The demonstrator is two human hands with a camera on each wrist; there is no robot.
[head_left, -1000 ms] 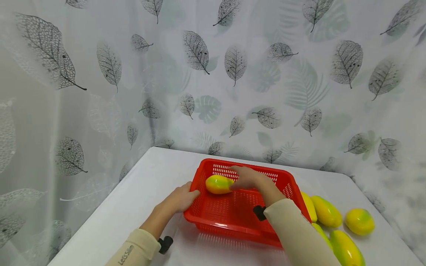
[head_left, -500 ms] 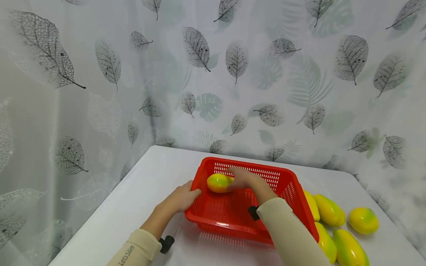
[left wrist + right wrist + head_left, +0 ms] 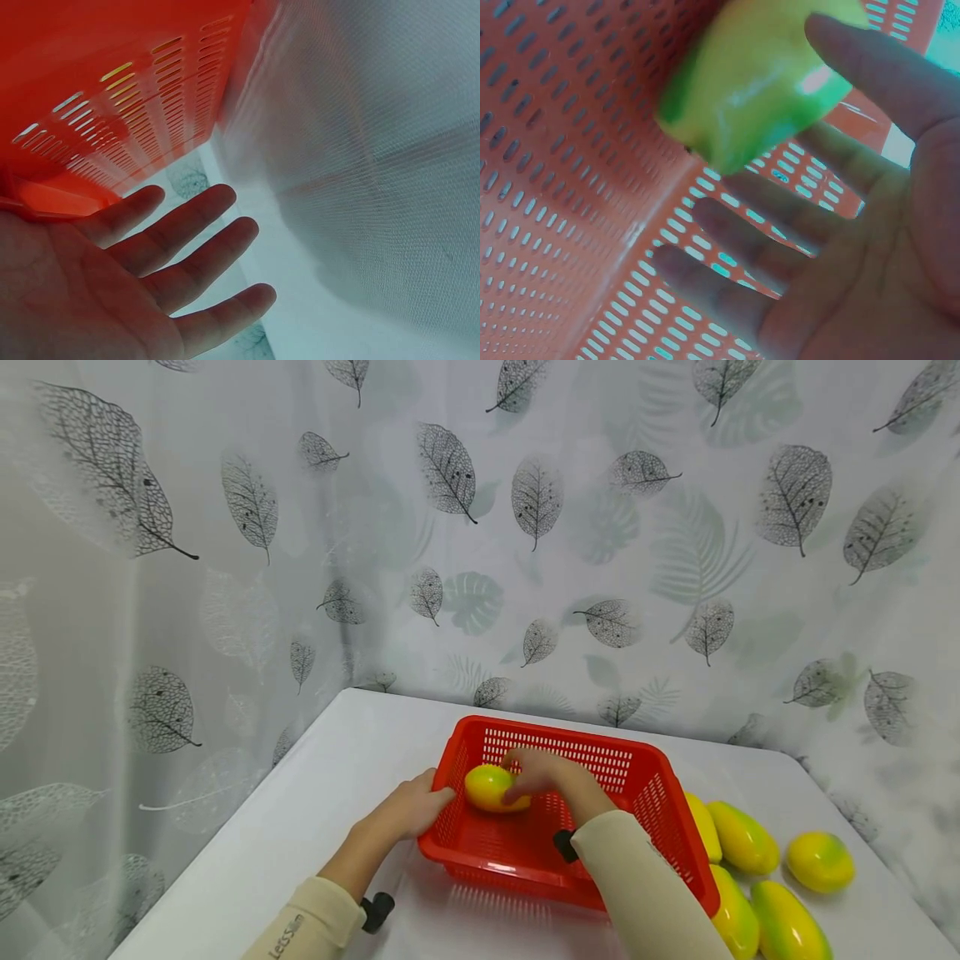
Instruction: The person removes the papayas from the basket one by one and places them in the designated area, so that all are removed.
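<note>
A red plastic basket (image 3: 525, 893) with slotted walls stands on the white table. Inside it, near the left end, lies a yellow-green mango (image 3: 487, 787). My right hand (image 3: 547, 774) reaches into the basket and pinches this mango (image 3: 765, 67) between thumb and index finger, while the other fingers stay stretched out below it in the right wrist view. My left hand (image 3: 412, 806) holds the basket's left rim, thumb over the inside. In the left wrist view, the left hand's fingers (image 3: 191, 266) extend straight outside the slotted wall.
Several more mangoes lie on the table right of the basket, including one mango (image 3: 742, 837) near its wall and one mango (image 3: 820, 862) farther right. A leaf-patterned curtain (image 3: 525, 568) hangs behind and left of the white table (image 3: 360, 735).
My right hand has closed in on the mango in the basket, and the mango has shifted slightly toward me and tilted. The left hand has stayed on the rim.
</note>
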